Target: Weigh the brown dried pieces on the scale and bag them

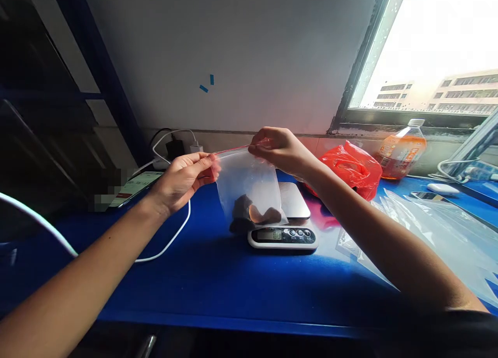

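Observation:
A clear zip bag (pixel 249 179) with a red strip along its top hangs between my hands, in front of a digital kitchen scale (pixel 298 200). Several dark brown pieces (pixel 241 208) lie at the bottom of the bag; their kind I cannot make out. My left hand (pixel 190 176) pinches the bag's top left corner. Closed on the top edge at the right is my right hand (pixel 274 145). The scale's display (pixel 271 235) appears to read 0.0, and the bag covers part of its metal plate.
To the right stand a red plastic bag (pixel 352 168) and a bottle of orange drink (pixel 402 150). Flat clear bags (pixel 436 233) lie spread on the blue desk (pixel 218 290). At the left are a phone (pixel 136 187) and a white cable (pixel 182 228).

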Demonstrator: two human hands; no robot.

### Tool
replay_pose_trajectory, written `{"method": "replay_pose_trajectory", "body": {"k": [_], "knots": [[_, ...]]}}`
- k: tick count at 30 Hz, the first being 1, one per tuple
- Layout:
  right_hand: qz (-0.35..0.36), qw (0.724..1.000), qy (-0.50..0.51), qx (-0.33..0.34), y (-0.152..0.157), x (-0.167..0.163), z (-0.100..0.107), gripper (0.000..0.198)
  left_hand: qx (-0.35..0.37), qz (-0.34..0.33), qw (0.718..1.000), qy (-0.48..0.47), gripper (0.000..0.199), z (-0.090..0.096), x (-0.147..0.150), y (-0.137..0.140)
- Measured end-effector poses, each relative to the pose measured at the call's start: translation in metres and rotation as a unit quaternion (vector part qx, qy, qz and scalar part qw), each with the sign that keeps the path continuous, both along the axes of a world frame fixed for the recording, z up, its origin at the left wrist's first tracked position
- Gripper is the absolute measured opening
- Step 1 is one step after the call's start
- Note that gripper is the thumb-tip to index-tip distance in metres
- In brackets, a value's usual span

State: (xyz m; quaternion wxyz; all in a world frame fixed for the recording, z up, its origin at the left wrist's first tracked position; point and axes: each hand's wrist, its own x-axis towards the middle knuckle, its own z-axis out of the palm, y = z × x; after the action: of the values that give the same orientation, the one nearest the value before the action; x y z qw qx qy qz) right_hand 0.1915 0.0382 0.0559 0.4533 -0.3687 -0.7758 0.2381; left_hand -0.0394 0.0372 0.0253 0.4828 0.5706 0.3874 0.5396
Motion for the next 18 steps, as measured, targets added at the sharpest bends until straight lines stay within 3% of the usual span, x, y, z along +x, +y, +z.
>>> {"method": "replay_pose_trajectory", "body": {"k": [5, 11, 14, 18], "knots": [[0.031, 0.998, -0.02, -0.043, -0.004, 0.001, 0.001, 0.012, 0.007, 0.007, 1.0, 0.014, 0.007, 0.0, 0.004, -0.003], [0.052, 0.993, -0.073, -0.075, -0.01, 0.001, 0.007, 0.016, -0.045, 0.049, 0.997, 0.028, 0.008, -0.001, 0.007, -0.001], [0.012, 0.986, -0.157, -0.049, -0.016, 0.0, 0.01, 0.021, -0.021, 0.038, 0.998, 0.054, 0.019, -0.003, 0.007, 0.0], [-0.01, 0.966, -0.258, 0.027, -0.025, -0.003, 0.01, 0.042, 0.07, 0.01, 0.99, 0.126, 0.029, -0.008, 0.008, -0.004]]}}
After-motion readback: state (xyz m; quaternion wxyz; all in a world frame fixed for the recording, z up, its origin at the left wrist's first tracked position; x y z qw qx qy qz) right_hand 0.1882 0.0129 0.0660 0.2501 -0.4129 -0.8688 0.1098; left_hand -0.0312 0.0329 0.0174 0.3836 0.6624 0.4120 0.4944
